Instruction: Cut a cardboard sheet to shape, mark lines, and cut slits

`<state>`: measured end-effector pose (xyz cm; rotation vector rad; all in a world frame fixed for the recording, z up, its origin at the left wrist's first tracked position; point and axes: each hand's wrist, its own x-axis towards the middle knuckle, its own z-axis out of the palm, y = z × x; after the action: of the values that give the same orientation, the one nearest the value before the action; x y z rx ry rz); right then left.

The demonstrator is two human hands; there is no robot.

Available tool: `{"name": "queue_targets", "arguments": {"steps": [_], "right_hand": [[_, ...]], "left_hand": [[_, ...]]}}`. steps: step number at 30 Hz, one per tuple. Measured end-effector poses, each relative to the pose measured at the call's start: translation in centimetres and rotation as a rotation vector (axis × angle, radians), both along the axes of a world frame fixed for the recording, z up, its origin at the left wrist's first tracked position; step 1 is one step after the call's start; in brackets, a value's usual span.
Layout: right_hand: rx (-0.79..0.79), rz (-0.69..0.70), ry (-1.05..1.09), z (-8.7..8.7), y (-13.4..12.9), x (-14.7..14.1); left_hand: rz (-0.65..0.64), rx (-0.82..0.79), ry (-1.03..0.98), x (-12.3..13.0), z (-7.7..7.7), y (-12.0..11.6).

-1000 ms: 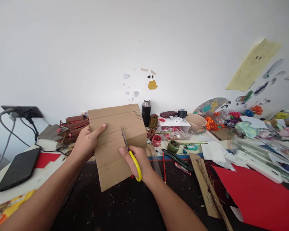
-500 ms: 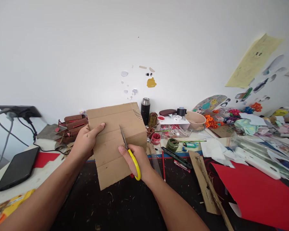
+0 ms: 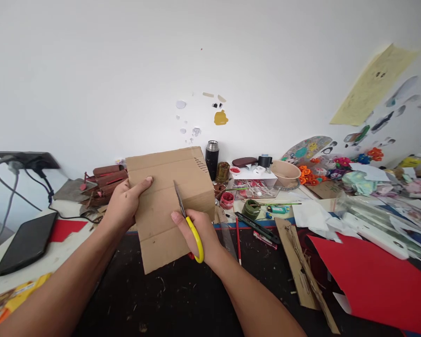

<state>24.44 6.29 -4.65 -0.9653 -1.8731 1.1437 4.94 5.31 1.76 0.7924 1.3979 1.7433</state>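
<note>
A brown sheet of cardboard (image 3: 157, 206) with fold lines is held up above the dark desk mat. My left hand (image 3: 126, 199) grips its left edge, thumb on the front face and fingers hidden behind. In my right hand (image 3: 198, 231) is a pair of scissors (image 3: 196, 236) with a yellow handle loop. One blade lies across the front of the cardboard, pointing up and slightly left; the other blade is hidden. Right of the blade, the cardboard is cut from its right side, and the part above the cut bends at the fold.
Cardboard strips (image 3: 301, 271) and a red paper sheet (image 3: 379, 285) lie to the right. A black cutter knife (image 3: 257, 227), a green paint jar (image 3: 251, 209) and a black flask (image 3: 212, 160) stand or lie behind. A black phone (image 3: 26, 243) lies left, near a power strip (image 3: 28, 160).
The hands, scissors and cardboard keep nearly the same pose. The whole view has shifted very slightly, and the cardboard sits a few pixels higher.
</note>
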Motion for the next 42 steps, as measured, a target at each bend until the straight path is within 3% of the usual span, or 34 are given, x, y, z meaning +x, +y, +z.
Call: {"name": "queue_targets", "arguments": {"steps": [18,30,42], "right_hand": [[0.012,0.040,0.011,-0.7,0.7,0.3],[-0.034,0.036,0.020,-0.4,1.1,0.5],[-0.005,0.023,-0.015,-0.5,0.7,0.4]], "left_hand": [[-0.022,-0.030,0.049,-0.1,0.5,-0.5],[-0.087,-0.085,0.070,-0.5,-0.8,-0.1],[-0.111,-0.098,0.063,-0.6,-0.8,-0.2]]}}
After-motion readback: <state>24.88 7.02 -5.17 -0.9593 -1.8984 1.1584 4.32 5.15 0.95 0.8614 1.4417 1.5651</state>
